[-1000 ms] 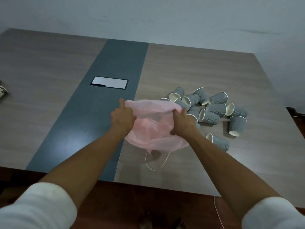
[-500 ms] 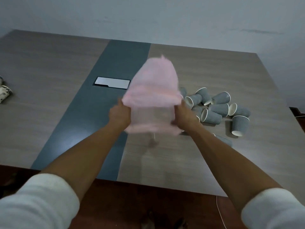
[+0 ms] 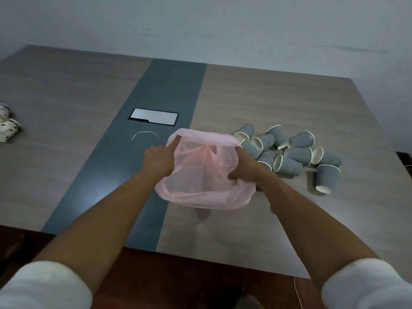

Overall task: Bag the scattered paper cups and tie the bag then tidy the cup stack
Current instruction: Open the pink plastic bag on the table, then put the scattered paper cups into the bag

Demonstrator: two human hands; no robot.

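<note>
Nearest to me, both white sleeves (image 3: pixel 44 284) sit at the bottom edge, arms reaching forward over the table (image 3: pixel 278 219). My left hand (image 3: pixel 159 158) grips the left side of the pink bag (image 3: pixel 200 186), thumb stretched up along its rim. My right hand (image 3: pixel 245 170) has a fistful of the right side bunched up tight. Between them the mouth is pulled wide open, facing me, and the belly of the bag sags low over the wood. Half a second ago that bag was flung up in the air, a blurred pink sheet standing above my hands; now it has dropped back down and filled out. A second ago it hung lower and flatter, with a thin string dangling beneath it. Now a thin pale string (image 3: pixel 147 134) lies on the dark centre strip (image 3: pixel 142 186), just beyond my left thumb. To the right, just beside the bag, the grey paper cups (image 3: pixel 289 150) lie where they were, tumbled in a heap, most on their sides, one standing mouth-down at the near right. Farther back, a shiny hatch plate (image 3: pixel 153 117) is set into the strip. Far left, two speckled objects (image 3: pixel 7 123) peek in at the edge. Beyond, the plain wall (image 3: pixel 200 30).
</note>
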